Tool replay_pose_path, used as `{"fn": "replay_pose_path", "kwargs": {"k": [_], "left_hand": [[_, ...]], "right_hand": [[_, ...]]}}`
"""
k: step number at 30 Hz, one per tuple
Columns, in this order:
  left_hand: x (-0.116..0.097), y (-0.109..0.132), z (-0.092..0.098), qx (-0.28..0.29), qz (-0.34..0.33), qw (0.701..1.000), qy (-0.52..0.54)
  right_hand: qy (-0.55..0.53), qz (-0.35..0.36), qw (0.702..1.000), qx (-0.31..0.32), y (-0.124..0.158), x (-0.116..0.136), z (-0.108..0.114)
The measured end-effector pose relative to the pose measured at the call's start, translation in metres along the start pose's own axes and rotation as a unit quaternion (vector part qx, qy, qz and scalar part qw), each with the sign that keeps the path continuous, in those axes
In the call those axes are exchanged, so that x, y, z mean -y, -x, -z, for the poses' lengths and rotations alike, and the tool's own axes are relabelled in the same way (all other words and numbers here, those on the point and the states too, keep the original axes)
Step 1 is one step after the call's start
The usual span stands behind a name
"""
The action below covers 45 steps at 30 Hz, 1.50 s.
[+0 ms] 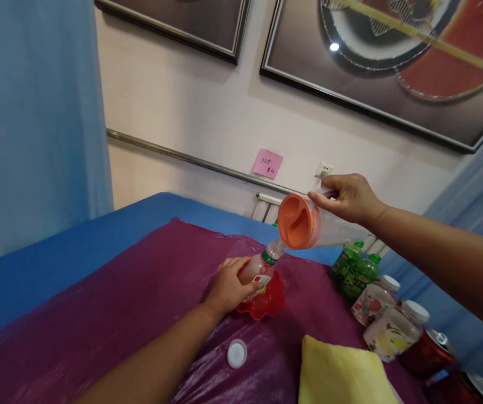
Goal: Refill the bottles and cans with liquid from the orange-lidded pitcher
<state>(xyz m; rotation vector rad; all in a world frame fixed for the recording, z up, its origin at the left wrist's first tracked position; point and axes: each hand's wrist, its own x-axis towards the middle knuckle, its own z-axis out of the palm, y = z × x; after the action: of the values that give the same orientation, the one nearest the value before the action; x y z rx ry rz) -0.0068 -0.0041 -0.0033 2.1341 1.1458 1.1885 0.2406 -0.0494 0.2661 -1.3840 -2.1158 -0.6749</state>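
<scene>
Plastic bottle [260,268] in left hand [228,287], round orange-lidded jug [304,223] tilted above.

Counts — one pitcher [302,221], one open bottle [258,268], one red dish [271,302], one loose cap [237,354], one yellow cloth [342,373], two green bottles [345,272], two white-capped bottles [371,302], two cans [428,352] — two framed pictures [392,67].

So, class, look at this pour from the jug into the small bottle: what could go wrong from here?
The bottle has a narrow neck, the jug a wide spout: liquid may miss into the red dish or onto the purple sheet. The bottle leans, steadied only by the left hand, and might slip. The white cap near that forearm could be knocked away.
</scene>
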Motion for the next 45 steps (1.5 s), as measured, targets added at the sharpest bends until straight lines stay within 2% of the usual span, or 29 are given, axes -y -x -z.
{"fn": "replay_pose_path", "kwargs": {"k": [8, 17, 45], "left_hand": [[-0.003, 0.002, 0.0, -0.012, 0.014, 1.0, 0.005], [0.001, 0.002, -0.002, -0.012, 0.012, 1.0, 0.007], [0.002, 0.002, -0.003, -0.005, 0.008, 0.999, 0.031]], "right_hand": [[-0.025, -0.012, 1.0, -0.004, 0.004, -0.003, -0.009], [-0.027, -0.023, 0.999, -0.012, 0.008, -0.005, -0.01], [0.008, 0.032, 0.999, 0.028, -0.008, 0.0, -0.009]]}}
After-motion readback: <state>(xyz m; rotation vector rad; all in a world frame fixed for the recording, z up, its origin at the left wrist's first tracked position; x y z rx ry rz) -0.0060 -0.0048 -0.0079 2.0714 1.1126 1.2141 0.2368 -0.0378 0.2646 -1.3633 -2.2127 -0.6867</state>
